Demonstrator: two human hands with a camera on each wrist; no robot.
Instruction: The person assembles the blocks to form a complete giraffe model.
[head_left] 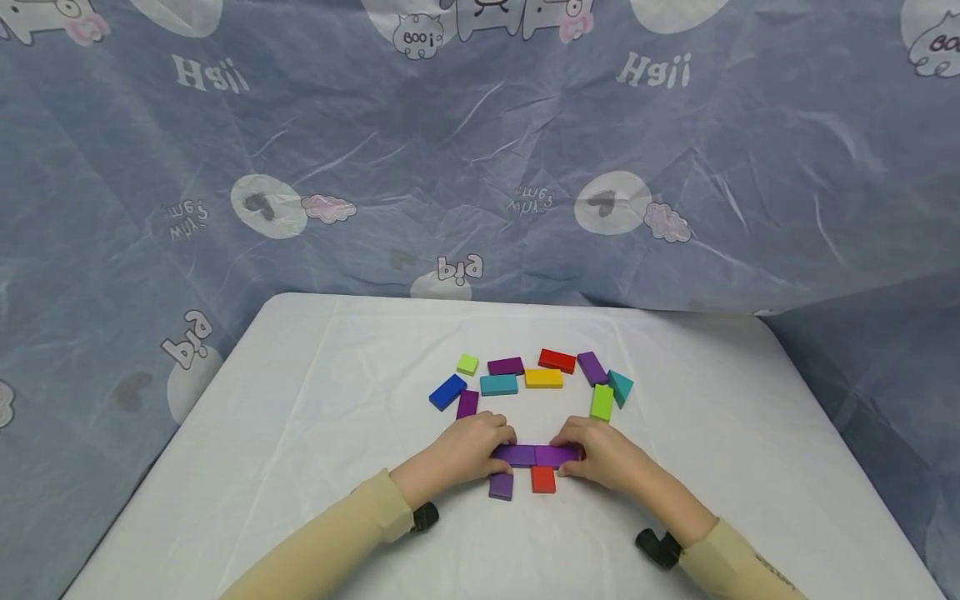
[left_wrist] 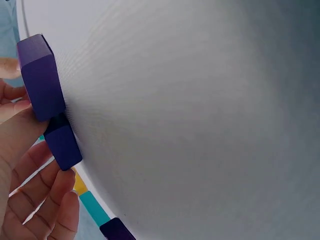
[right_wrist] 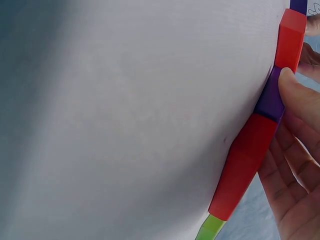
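Two purple blocks lie end to end in a row. My left hand (head_left: 471,447) pinches the left purple block (head_left: 516,455) between thumb and fingers; my right hand (head_left: 603,452) holds the right purple block (head_left: 553,456) at its outer end. Just below the row sit a smaller purple block (head_left: 501,487) and a red block (head_left: 543,479), the red one right at the row's edge. In the right wrist view my thumb presses on the purple block (right_wrist: 270,97), and a longer red block (right_wrist: 242,167), hidden in the head view, lies beside it.
Beyond the hands, blocks form a loose arch: blue (head_left: 447,392), teal (head_left: 498,385), yellow (head_left: 543,378), red (head_left: 557,361), light green (head_left: 602,402) and several others. A teal triangle (head_left: 620,387) sits at its right. White cloth covers the table (head_left: 360,375); a printed curtain (head_left: 450,150) hangs behind.
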